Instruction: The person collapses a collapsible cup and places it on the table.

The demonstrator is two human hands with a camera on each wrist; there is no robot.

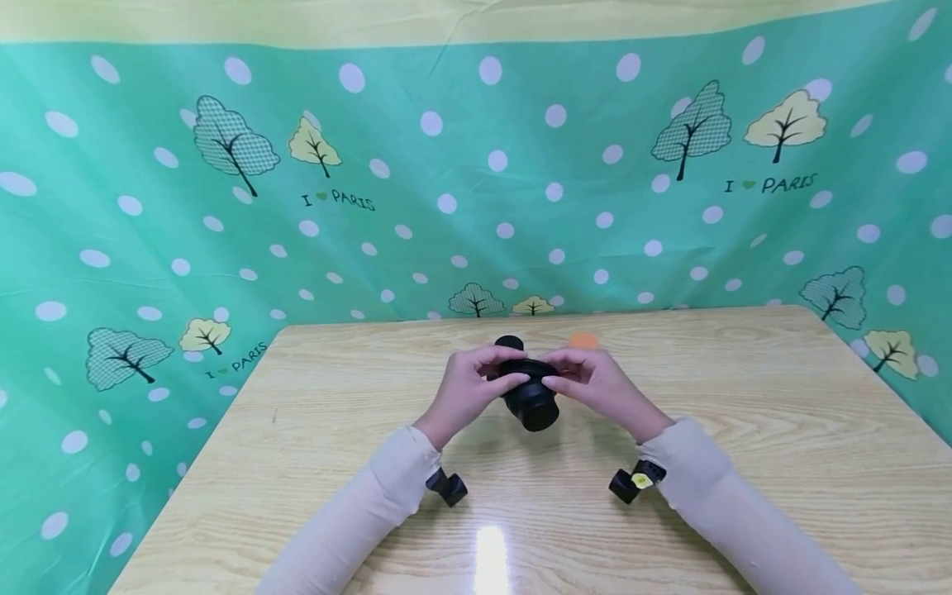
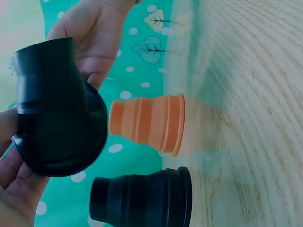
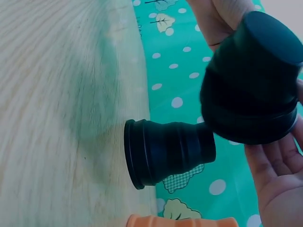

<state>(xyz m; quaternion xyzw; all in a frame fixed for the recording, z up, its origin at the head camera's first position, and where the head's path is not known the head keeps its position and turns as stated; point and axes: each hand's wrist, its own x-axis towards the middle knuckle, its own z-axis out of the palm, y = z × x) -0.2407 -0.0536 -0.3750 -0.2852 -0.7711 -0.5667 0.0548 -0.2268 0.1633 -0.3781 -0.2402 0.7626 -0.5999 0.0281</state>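
Observation:
Both hands hold a black stepped silicone cup (image 1: 535, 409) above the table, its narrow end facing toward me and its wide rim away. My left hand (image 1: 474, 387) pinches the rim from the left, thumb on the near side. From the right, my right hand (image 1: 592, 382) pinches the same rim in a like way. Behind the held cup, a second black cup (image 3: 165, 149) stands upside down on the table, wide rim down. To its right an orange cup (image 2: 149, 123) also stands upside down. Part of that orange cup is hidden behind my right hand in the head view.
The wood-grain table (image 1: 335, 413) runs back to a green dotted curtain (image 1: 416, 182). A small dark camera (image 1: 449, 487) is strapped to the left wrist, another (image 1: 626, 486) to the right. A bright reflection lies on the near tabletop.

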